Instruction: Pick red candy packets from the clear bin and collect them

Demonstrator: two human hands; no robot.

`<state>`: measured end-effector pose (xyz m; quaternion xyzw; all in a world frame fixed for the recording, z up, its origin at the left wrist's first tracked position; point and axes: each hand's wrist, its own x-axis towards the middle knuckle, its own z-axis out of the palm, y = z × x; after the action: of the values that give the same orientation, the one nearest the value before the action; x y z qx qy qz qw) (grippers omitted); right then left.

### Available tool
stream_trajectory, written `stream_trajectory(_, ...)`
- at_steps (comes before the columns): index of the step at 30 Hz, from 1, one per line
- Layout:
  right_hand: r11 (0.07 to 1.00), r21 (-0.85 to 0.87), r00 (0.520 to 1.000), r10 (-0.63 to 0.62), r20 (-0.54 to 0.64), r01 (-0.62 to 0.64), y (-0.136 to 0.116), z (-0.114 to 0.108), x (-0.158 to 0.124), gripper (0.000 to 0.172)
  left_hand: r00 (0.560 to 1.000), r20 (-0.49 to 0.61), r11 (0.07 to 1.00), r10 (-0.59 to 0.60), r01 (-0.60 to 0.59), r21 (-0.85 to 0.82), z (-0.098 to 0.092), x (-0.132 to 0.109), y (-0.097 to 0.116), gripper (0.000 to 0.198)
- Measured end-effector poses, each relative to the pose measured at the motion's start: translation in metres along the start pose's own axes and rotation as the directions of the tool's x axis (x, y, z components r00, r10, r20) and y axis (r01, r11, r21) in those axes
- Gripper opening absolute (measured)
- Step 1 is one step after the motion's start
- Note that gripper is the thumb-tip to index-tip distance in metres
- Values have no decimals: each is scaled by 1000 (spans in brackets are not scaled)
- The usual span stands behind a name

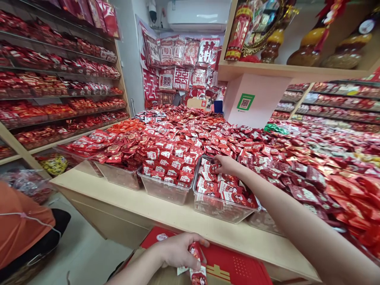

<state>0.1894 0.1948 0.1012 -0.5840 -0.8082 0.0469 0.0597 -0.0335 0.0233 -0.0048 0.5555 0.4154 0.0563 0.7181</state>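
My left hand [178, 251] is closed around a few red-and-white candy packets [197, 273], low in front of the counter and above a red cardboard box [231, 261]. With my arm stretched forward, my right hand [227, 164] reaches into a clear plastic bin [222, 209] of similar red-and-white packets [233, 188]. Its fingers are bent down at the bin's back left, on or among the packets. Whether they grip one is hidden.
More clear bins [164, 192] of red packets line the wooden counter's front edge [124, 202]. Packed shelves [59, 73] stand on the left. A wooden display shelf [267, 69] overhangs at upper right. A person in orange [23, 225] is at lower left.
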Motion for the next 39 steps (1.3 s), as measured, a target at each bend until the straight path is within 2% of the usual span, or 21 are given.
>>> stream_trajectory(3,996,-16,991,-85,-104,84,-8,3,-1,47,1000,2,1000,-4,4,4,0,1,-1,62)
stream_trajectory(6,984,-77,975,-168,-146,158,-11,8,0,30,1000,9,1000,5,-5,2,0,1,-2,62)
stream_trajectory(9,984,-111,970,-159,-184,140,-9,13,4,18,1000,-4,1000,10,-10,24,-1,1,-3,60)
stream_trajectory(11,985,-130,970,-140,-200,115,-7,14,8,16,1000,-4,1000,3,-3,23,-1,1,-3,61)
stream_trajectory(15,968,-128,953,-236,-190,214,-9,14,17,20,1000,1,1000,-9,9,18,0,1,0,62)
stream_trajectory(18,933,-132,927,-351,-131,334,-15,11,24,19,1000,-19,999,-20,20,37,0,0,1,62)
stream_trajectory(20,919,-132,917,-386,-103,372,-18,11,28,20,1000,-18,999,-18,19,35,0,0,0,62)
stream_trajectory(26,937,-121,926,-344,-152,328,-18,16,28,21,1000,-15,1000,15,-15,8,0,3,-4,61)
stream_trajectory(34,921,-150,922,-375,-95,359,-21,13,31,22,999,22,996,36,-34,-87,1,4,-8,60)
stream_trajectory(39,921,-126,907,-386,-167,369,-23,20,29,20,999,29,995,35,-32,-93,1,4,-7,59)
